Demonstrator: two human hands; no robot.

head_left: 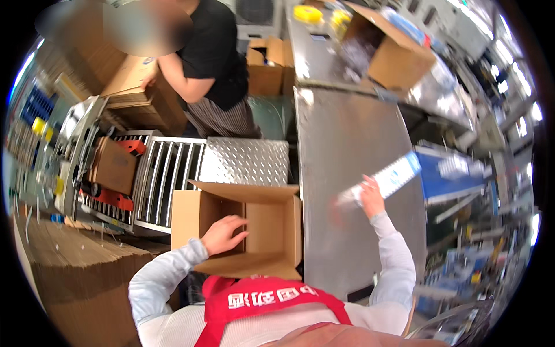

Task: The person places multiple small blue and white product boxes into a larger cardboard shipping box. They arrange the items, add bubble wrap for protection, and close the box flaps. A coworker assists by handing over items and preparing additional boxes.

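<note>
An open cardboard box (272, 231) stands in front of me with its flaps folded outward. My left hand (225, 234) is over the left part of its opening, fingers stretched out and nothing held. Over the steel table to the right, my right hand (371, 196) grips a long white and blue package (398, 173) around its middle. The package lies at a slant, and its near-left end is smeared by motion.
The steel table (352, 127) runs along my right, beside a blue conveyor belt (448, 173). To the left lie a roller conveyor (170, 162) and a box-sealing machine with a carton (114, 166). Flattened cartons (81, 272) stand at lower left. A person (214, 58) handles cardboard at far left.
</note>
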